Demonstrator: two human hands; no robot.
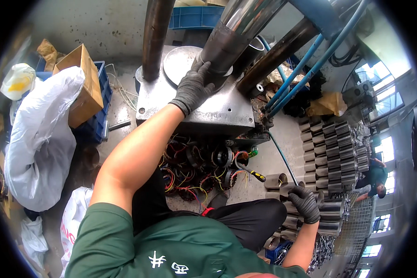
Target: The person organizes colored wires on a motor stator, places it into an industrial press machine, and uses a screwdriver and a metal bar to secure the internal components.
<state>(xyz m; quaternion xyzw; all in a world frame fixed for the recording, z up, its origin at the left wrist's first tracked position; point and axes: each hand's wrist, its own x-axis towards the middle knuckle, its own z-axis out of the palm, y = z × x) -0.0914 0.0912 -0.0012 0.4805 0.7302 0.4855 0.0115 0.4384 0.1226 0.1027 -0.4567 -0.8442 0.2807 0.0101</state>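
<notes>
Right fingers [299, 196] around a slim rod [282, 156].

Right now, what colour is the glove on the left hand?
The glove is dark grey, seen best in the head view.

The head-worn fisheye looks down at both hands [193, 89].

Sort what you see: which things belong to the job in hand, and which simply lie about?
In use:
dark cylinder, touched by left hand
slim rod, gripped by right hand
metal press bed, under the cylinder

Apparently lying about:
cardboard box
white sack
brown paper
</notes>
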